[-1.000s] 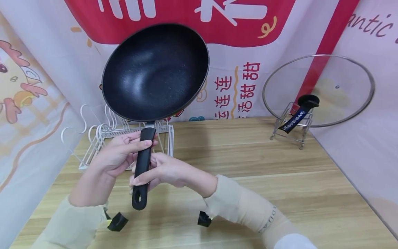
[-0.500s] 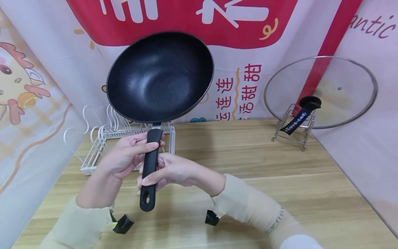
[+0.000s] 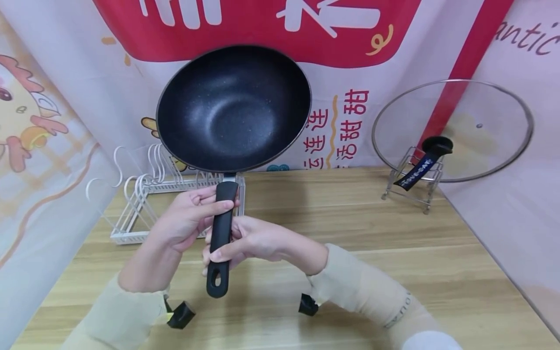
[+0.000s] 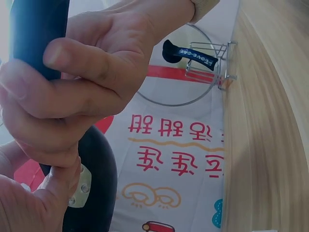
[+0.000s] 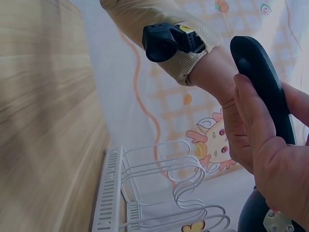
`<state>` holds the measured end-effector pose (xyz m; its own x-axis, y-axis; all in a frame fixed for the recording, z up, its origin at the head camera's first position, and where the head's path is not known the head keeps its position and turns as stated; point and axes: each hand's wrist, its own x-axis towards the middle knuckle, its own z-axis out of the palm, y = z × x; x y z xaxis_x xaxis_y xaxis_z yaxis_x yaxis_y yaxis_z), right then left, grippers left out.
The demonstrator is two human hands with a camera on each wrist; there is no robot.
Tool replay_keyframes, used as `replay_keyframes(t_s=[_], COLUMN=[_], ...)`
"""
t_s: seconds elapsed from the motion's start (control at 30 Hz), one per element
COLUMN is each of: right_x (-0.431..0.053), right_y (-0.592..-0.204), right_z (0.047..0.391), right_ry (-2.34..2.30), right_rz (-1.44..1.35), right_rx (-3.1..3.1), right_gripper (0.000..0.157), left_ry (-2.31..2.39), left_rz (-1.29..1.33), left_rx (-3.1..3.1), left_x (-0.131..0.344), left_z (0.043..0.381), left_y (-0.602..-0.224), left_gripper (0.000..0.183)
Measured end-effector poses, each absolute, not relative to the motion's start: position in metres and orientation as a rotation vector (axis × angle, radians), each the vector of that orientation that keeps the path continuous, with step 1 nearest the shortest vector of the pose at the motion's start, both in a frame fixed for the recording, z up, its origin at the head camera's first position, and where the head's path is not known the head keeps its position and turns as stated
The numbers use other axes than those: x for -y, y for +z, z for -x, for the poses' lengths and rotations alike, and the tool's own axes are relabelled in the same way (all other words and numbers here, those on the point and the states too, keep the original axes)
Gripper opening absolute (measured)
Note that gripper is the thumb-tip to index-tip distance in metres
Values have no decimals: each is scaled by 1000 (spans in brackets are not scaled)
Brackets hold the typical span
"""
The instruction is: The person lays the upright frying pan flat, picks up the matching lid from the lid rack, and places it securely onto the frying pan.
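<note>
A black wok-style frying pan [image 3: 236,109] is held up over the table, its dark inside facing the head camera and its handle pointing down. My left hand [image 3: 188,216] grips the upper part of the handle near the pan, thumb lying across the front. Lower on the same handle, above the hanging hole, my right hand [image 3: 251,240] holds on with its thumb in front and fingers behind. In the left wrist view the right hand [image 4: 82,82] wraps the handle, and the pan's outer side with a riveted bracket [image 4: 79,188] shows below.
A white wire rack [image 3: 135,194] stands behind my left hand at the table's back left. At the back right, a glass lid [image 3: 485,126] with a black knob leans upright in a small metal stand [image 3: 409,192]. Printed cloth walls [image 3: 341,75] enclose the wooden table [image 3: 350,218].
Both hands and the pan have shifted right in the head view, and the pan sits a little lower than a second ago. The grip on the handle is the same.
</note>
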<state>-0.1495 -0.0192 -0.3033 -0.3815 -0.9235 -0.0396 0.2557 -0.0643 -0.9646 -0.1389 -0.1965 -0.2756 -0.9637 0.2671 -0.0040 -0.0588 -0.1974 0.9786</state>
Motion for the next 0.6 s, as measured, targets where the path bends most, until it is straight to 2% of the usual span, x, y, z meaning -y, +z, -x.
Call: replay_keyframes(t_s=[0.5,0.6], right_x=[-3,-7], right_y=[-303,-305], right_z=[150,151], right_ry=[-1625,-1620], right_rz=[796,797], right_rx=[-1280,-1279], right_gripper=[20,19], left_ry=[2248,2261], left_rz=[-247,-220], left_rx=[-1884,-1891], left_x=[174,168], left_z=[142,143], left_y=[-278,-280], left_gripper=[18,22])
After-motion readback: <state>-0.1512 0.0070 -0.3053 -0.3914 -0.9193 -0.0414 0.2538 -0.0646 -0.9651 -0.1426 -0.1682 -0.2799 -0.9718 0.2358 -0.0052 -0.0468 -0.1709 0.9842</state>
